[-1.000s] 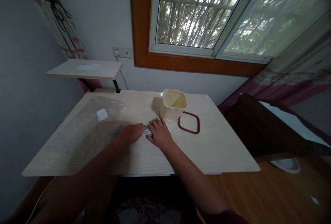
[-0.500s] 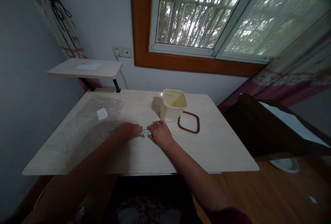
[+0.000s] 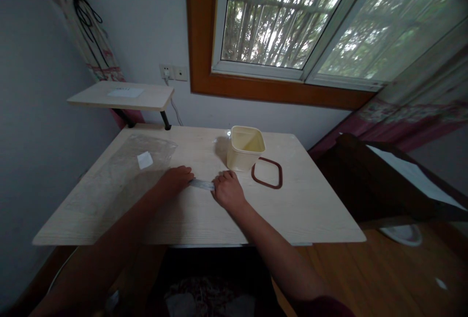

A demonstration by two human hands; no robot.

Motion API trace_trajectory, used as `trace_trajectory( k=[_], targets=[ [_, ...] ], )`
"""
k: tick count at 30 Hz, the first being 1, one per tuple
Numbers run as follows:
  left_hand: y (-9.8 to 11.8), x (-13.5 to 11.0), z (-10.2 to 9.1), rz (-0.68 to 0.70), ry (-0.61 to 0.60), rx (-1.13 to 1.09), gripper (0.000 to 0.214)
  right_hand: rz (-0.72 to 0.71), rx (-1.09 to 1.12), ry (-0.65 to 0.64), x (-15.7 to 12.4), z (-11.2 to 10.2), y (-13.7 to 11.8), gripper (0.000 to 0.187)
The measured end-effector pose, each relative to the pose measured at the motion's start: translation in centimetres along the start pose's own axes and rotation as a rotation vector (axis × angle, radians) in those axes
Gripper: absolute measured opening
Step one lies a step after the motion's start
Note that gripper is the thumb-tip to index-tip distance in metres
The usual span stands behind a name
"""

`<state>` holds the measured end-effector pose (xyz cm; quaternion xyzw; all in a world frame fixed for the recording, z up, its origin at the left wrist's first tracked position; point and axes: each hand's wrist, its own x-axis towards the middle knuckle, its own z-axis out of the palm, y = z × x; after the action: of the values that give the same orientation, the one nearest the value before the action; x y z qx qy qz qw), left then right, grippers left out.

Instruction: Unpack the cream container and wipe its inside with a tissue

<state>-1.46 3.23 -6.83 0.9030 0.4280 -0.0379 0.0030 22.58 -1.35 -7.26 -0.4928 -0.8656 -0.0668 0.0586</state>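
Note:
My left hand (image 3: 174,181) and my right hand (image 3: 227,191) rest on the pale wooden table (image 3: 310,209), fingers curled down. Between them they pinch the two ends of a thin, pale strip (image 3: 202,184) that lies stretched flat on the tabletop. What the strip is made of I cannot make out. Just beyond my right hand stands an open cream plastic tub (image 3: 244,148). A dark red rubber sealing ring (image 3: 267,173) lies flat to the right of the tub.
A clear plastic sheet (image 3: 127,170) with a small white label (image 3: 145,160) covers the table's left part. A small raised shelf (image 3: 122,96) stands at the back left under wall sockets (image 3: 173,72). A dark chair or cabinet (image 3: 369,175) sits to the right, a window behind.
My hands have drawn apart, the left one sliding left, and the strip between them has been pulled out longer. The tub and ring have not moved.

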Motion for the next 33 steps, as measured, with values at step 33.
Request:
trace_trajectory(
  k=[33],
  targets=[
    [2.9,0.2,1.2,-0.109,-0.042,-0.029,0.030,0.002,0.013,0.062,-0.4,1.0,0.0,0.018]
  ],
)
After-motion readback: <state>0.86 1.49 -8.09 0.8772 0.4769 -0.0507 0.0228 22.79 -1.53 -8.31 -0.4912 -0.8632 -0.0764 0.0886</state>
